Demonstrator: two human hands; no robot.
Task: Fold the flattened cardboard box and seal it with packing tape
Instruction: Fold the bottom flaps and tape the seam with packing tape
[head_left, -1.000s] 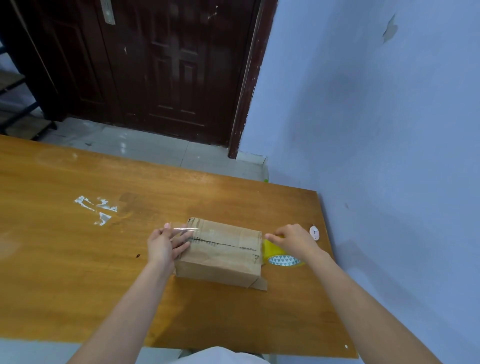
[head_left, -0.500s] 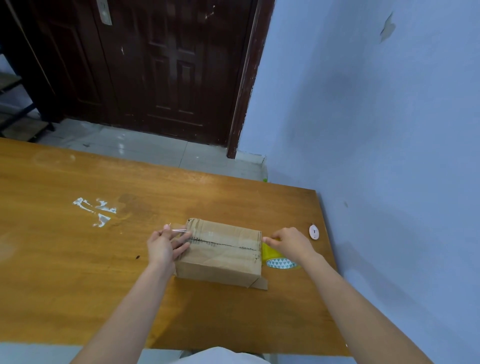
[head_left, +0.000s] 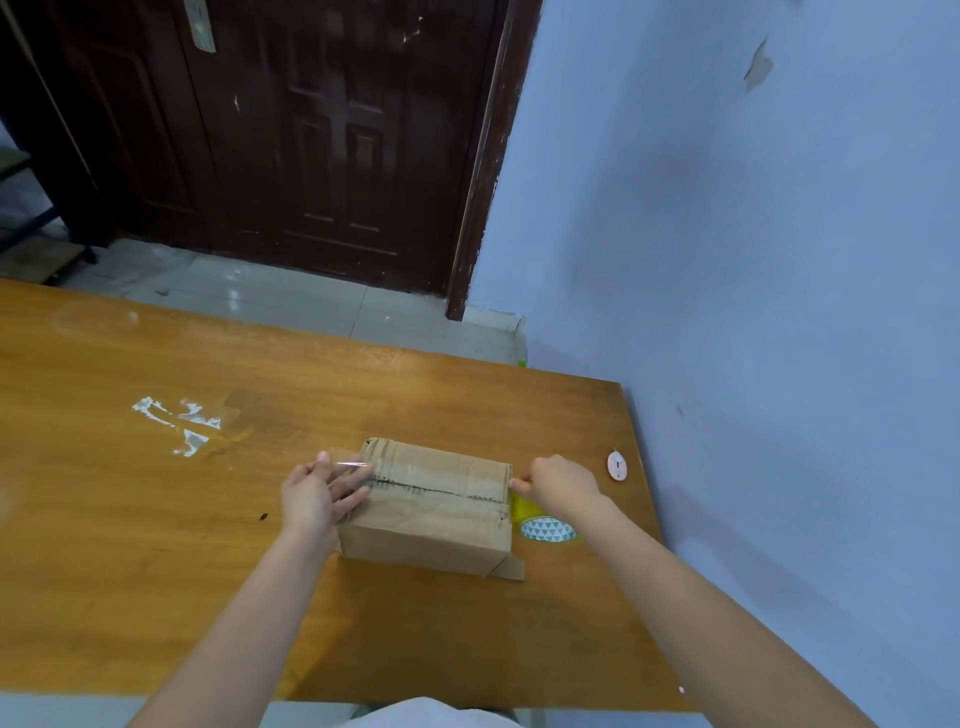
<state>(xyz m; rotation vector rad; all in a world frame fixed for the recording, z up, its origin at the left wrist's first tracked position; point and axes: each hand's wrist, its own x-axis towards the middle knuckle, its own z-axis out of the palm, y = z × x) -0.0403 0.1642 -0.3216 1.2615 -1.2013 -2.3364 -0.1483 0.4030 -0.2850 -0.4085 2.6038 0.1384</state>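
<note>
Bench edge: the wooden bench (head_left: 156, 571) ran under both of my forearms, nearer to me than either set of fingers.
Box: the cardboard box (head_left: 431, 512) sat folded on the bench between my two hands, its top seam running from left fingers to right fingers. One small flap stuck out at the near right corner.
Left hand: my left hand (head_left: 317, 496) lay against the box's left end, fingers (head_left: 350, 491) fairly straight and pressed on the cardboard. The loose end of the clear tape (head_left: 345, 462) hung just above them. I judged that hand was there to pin the tape's start and keep the box from sliding.
Right hand: my right hand (head_left: 558, 486) sat at the box's right end, fingers curled, the fingertips at the top corner. I judged they pinched the strip, though the tape itself was hard to see there.
Tape roll: the yellow tape roll (head_left: 543, 522) rested just below and behind the right fingers, touching the box end, so the strip could run straight along the seam.
Small tag: a pinkish white disc (head_left: 617, 463) lay beyond the right fingers, near the wall.
Old residue: white tape scraps (head_left: 179, 423) were stuck well left of the left fingers.
Stage: seam being taped, not yet cut free.
</note>
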